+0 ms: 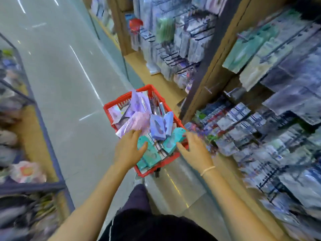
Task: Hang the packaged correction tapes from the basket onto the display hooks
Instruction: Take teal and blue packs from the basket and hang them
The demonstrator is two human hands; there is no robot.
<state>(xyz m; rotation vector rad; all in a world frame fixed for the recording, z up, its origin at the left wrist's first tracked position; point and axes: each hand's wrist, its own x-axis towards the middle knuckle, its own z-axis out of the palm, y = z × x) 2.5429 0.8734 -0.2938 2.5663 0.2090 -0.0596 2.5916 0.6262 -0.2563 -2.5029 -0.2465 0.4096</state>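
The red basket (pixel 111 106) stands on the grey floor (pixel 57 75), just beside the foot of the wooden display (pixel 213 73). Open floor runs on the side of the basket away from the display, up to a glass case (pixel 41 122) across the aisle. The basket's near rim is partly covered by the hands.

Basket contents: teal packs (pixel 151 154) lie stacked at the near end, blue packs (pixel 157 127) stand tilted in the middle, and lilac and pink packs (pixel 139 105) pile toward the far end. Blur prevents telling which of these are correction tapes.

Left hand (pixel 127 150): over the basket's near corner, fingers spread and nearly straight, fingertips touching a pink pack and a teal pack; no grip is seen. Right hand (pixel 194 150): at the basket's display-side rim, fingers loosely extended toward a teal pack (pixel 173 141); whether it holds anything cannot be told. A pale band (pixel 207 170) sits on that wrist.

Hooks (pixel 175 58) on the display carry hanging packs, all heavily blurred.
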